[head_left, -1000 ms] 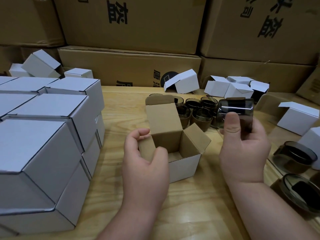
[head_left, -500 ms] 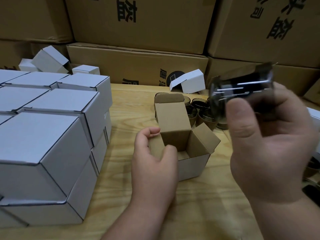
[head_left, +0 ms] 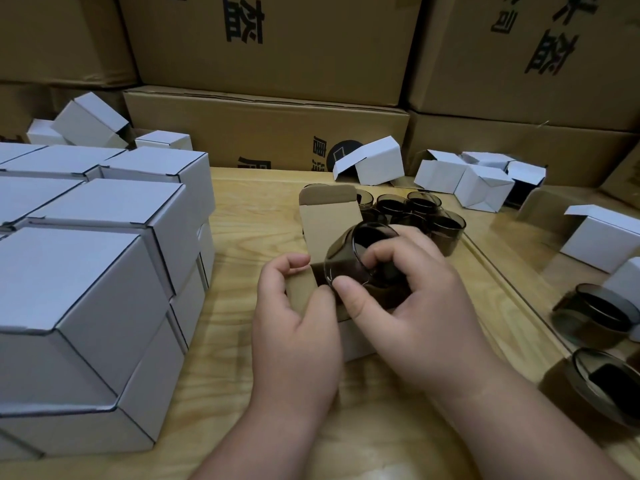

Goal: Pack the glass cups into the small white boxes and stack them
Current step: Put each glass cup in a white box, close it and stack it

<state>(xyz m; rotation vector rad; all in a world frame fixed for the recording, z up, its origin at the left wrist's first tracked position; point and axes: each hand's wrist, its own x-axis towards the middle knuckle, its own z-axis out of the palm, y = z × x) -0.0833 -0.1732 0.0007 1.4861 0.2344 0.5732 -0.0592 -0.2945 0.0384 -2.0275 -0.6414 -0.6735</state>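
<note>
At the bench centre, the right hand grips a tilted smoked glass cup at the mouth of an open white box, while the left hand pinches the box's near side flap. The cup, held askew, could catch the upright lid flap or slip from the fingers and knock the glass against the box edge. At least five loose cups cluster at 12 o'clock, two more cups lie at 3 o'clock, and about eight closed boxes show in the stack at 9 o'clock
</note>
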